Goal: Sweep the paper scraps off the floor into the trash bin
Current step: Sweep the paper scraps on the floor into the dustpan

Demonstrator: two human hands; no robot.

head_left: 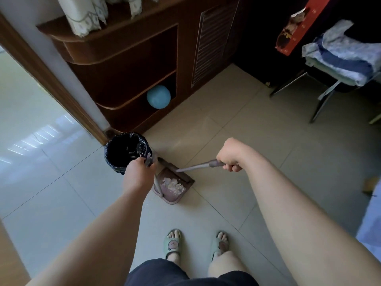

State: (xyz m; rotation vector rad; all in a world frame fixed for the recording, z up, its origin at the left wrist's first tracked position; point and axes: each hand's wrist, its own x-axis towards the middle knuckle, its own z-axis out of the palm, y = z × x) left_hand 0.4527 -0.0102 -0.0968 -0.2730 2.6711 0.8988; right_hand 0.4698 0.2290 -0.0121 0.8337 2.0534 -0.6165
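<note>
A pile of white paper scraps lies in a mauve dustpan on the tiled floor, just right of the trash bin, which is lined with a black bag and has a few scraps inside. My left hand grips the top of the dustpan's upright handle, next to the bin's rim. My right hand is closed on the grey broom handle. The handle slants down-left to the broom head at the dustpan's far edge.
A dark wooden shelf unit stands behind the bin, with a blue ball on its lowest shelf. A doorway frame is at the left. A metal-legged chair with folded cloth stands at the right. My slippered feet are below.
</note>
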